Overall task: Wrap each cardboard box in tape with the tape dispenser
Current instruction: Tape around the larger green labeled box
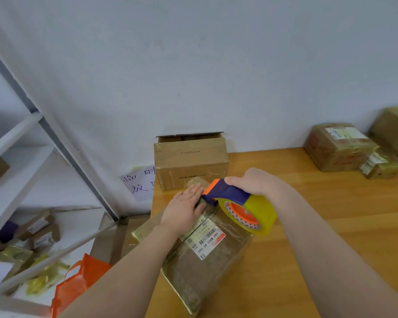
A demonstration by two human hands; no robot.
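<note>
The box [193,271] on the worktop [342,191] is pressed down by the left grip [184,210], which is spread flat. The tape dispenser [234,197] is held in the curled right grip [255,182].

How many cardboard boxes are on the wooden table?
5. A flat box under the left hand, an open box at the back, and three far right: a labelled box, a small box beside it, a big box behind. Others may be hidden.

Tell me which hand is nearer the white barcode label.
Left: the left hand presses the box just beside the label; right hand grips the tape dispenser farther back.
</note>
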